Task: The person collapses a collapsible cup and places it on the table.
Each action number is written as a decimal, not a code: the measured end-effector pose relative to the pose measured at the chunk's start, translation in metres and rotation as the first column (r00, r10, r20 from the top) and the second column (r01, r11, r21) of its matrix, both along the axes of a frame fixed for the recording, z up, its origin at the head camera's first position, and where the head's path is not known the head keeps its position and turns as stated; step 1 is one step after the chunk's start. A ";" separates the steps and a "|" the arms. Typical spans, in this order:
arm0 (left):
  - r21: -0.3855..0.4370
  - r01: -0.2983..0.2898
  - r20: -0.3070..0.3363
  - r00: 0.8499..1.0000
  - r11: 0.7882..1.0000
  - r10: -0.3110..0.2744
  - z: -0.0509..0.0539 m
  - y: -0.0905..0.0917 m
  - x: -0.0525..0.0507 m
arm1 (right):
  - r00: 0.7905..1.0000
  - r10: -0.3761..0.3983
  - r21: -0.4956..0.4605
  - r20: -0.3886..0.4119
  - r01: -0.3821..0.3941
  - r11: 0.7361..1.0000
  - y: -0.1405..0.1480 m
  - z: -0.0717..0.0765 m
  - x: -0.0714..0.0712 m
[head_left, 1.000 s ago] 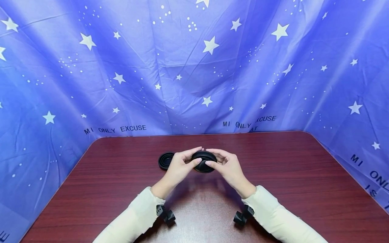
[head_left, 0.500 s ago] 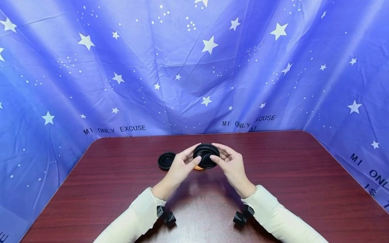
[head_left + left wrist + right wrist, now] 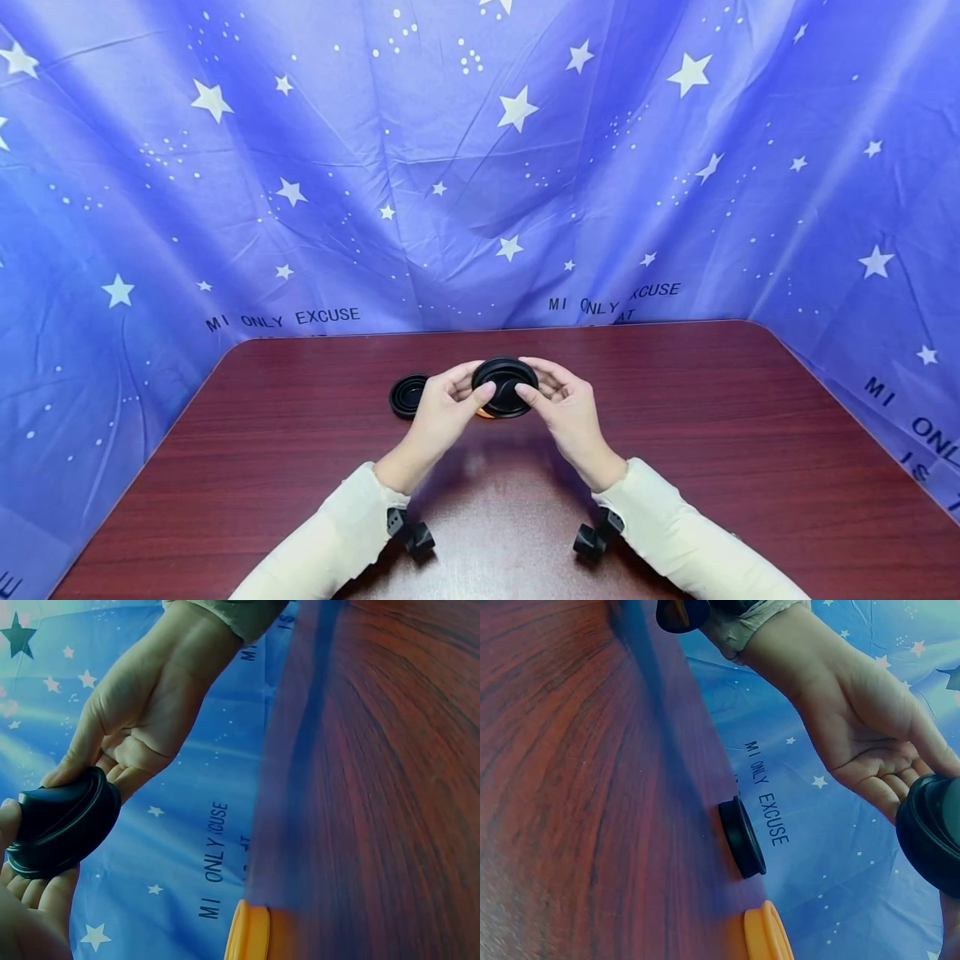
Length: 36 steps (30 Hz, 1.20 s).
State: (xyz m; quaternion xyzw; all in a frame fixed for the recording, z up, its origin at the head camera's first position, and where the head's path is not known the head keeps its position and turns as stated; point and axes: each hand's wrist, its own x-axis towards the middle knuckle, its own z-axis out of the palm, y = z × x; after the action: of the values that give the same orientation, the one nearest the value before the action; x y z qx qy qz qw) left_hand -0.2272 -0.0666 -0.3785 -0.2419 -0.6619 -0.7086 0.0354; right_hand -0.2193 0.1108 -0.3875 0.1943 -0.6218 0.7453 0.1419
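Both hands hold a black round, shallow, cup-like piece [image 3: 506,398] up over the table, one at each side. My left hand [image 3: 438,410] grips its left edge, thumb on the near face and fingers behind. On the other side my right hand [image 3: 567,410] grips it the same way. In the left wrist view the black piece [image 3: 67,825] is seen edge-on, with a stepped rim. Just behind and below it an orange round piece [image 3: 486,412] shows, mostly hidden; the right wrist view has this orange piece [image 3: 765,934] standing on the table.
A second black round piece [image 3: 408,397] with concentric rings lies on the table left of the hands, partly behind the left hand. The dark red wooden table [image 3: 675,433] ends at a blue star-printed curtain [image 3: 450,167]. A black wrist camera [image 3: 411,533] hangs under each cuff.
The black piece has risen and tipped so its round face shows more, then come slightly down and left. Part of the orange piece has come into sight below it. Both hands keep their grip.
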 end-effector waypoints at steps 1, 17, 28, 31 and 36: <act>-0.007 -0.010 -0.007 1.000 1.000 0.010 0.000 0.000 0.000 | 1.000 -0.006 0.001 0.005 0.006 1.000 0.000 0.000 0.000; -0.041 0.023 -0.076 0.997 0.999 -0.026 0.000 0.000 -0.004 | 1.000 0.008 0.036 0.005 -0.008 0.999 0.009 0.003 -0.003; -0.128 -0.009 -0.011 1.000 0.992 0.008 0.004 -0.006 -0.005 | 0.999 0.044 0.136 0.004 -0.045 0.990 0.016 0.001 -0.001; -0.146 -0.016 0.032 0.999 0.989 0.021 0.007 -0.007 -0.004 | 0.999 0.049 0.157 -0.009 -0.047 0.986 0.015 0.002 -0.002; -0.139 -0.002 0.059 0.998 0.990 0.010 0.018 -0.008 0.005 | 0.998 0.059 0.186 -0.012 -0.056 0.981 0.015 0.000 -0.002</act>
State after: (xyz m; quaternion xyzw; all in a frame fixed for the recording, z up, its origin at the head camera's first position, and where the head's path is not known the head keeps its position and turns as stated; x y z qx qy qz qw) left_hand -0.2219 -0.0747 -0.3602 -0.2206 -0.7113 -0.6674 0.0009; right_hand -0.2214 0.1261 -0.3877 0.2311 -0.6815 0.6861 0.1070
